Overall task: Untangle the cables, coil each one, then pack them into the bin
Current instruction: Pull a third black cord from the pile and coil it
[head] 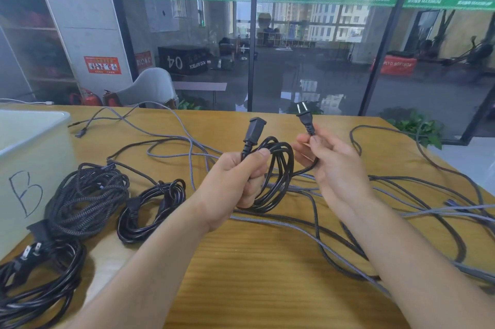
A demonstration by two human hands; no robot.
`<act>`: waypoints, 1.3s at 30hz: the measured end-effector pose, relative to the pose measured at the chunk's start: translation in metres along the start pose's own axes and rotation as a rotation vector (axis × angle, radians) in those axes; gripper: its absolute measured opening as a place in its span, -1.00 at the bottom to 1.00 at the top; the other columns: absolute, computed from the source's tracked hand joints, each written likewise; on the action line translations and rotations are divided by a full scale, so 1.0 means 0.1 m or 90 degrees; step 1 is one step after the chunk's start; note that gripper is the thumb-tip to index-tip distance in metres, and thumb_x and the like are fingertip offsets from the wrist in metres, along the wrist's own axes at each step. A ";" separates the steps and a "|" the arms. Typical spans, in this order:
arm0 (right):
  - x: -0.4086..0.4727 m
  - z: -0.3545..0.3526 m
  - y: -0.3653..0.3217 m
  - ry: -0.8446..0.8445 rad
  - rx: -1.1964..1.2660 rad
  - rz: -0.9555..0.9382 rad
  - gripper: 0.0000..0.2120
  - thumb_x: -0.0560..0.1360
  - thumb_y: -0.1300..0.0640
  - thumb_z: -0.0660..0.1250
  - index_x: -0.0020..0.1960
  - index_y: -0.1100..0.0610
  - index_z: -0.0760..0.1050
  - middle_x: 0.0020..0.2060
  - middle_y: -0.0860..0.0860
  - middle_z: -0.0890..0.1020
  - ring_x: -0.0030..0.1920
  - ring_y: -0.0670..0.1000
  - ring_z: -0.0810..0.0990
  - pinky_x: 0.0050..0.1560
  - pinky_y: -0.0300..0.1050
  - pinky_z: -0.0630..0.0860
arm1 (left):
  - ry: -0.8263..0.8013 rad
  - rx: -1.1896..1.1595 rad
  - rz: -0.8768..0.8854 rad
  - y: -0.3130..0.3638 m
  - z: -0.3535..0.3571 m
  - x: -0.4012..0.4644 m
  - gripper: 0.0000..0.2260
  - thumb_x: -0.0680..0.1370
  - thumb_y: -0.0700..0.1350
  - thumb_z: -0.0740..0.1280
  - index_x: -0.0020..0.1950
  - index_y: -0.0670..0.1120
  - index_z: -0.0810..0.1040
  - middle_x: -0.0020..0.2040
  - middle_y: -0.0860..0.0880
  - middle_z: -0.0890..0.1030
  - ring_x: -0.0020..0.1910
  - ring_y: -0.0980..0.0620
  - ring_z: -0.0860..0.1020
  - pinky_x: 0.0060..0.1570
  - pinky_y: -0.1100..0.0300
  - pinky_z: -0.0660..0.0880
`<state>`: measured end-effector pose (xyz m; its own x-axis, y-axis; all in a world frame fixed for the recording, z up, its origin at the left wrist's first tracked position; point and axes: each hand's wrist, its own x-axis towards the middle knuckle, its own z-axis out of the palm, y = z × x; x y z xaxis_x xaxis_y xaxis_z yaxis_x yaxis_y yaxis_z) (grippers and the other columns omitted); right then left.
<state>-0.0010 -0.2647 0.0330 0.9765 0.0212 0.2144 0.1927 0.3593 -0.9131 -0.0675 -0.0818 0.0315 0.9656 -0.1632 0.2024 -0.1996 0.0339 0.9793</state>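
A black power cable (276, 168), wound into a coil, hangs above the middle of the wooden table (254, 261). The left hand (235, 178) grips the coil, fingers curled round the loops, its socket end (254, 128) sticking up. The right hand (324, 160) pinches the cable just below the plug (304, 114). Loose grey braided cables (348, 194) sprawl beneath and to the right. Three coiled cables (88, 194) lie at near left, beside a white bin (29, 141) marked B.

Bright, even daylight came through glass wall (308, 34); reflections glared there; soft shadows; edges bowed; background slightly soft.
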 end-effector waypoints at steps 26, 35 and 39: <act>-0.31 0.26 0.15 -0.106 -0.061 -0.053 -0.70 0.71 0.10 0.21 -0.01 0.15 0.68 -0.30 0.16 0.36 -0.34 0.02 0.29 -0.25 -0.10 0.31 | 0.068 0.129 0.037 -0.04 0.14 0.01 -0.42 0.76 0.15 -0.05 -0.36 -0.12 0.29 -0.47 -0.05 0.17 -0.51 0.04 0.09 -0.49 0.23 0.10; -0.31 0.34 0.09 -0.038 -0.101 0.015 -0.55 0.61 -0.11 0.39 -0.15 0.30 0.64 -0.25 0.28 0.64 -0.27 0.10 0.59 -0.27 0.10 0.53 | 0.090 0.197 0.063 -0.07 0.26 0.00 -0.41 0.75 0.12 0.00 -0.30 -0.24 0.42 -0.52 0.11 0.28 -0.54 0.12 0.21 -0.47 0.25 0.19; -0.32 0.37 0.10 0.035 -0.040 -0.015 -0.64 0.62 -0.04 0.40 -0.22 0.20 0.65 -0.34 0.07 0.57 -0.35 -0.04 0.49 -0.33 -0.20 0.43 | 0.233 0.271 0.236 -0.16 0.36 0.01 -0.70 0.67 0.25 0.18 -0.16 0.19 0.55 -0.42 0.19 0.49 -0.42 0.13 0.43 -0.36 0.25 0.32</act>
<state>-0.0337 -0.2273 0.0301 0.9751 -0.0378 0.2187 0.2199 0.2996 -0.9284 -0.0695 -0.1176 0.0159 0.8004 0.1313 0.5850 -0.5044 -0.3799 0.7754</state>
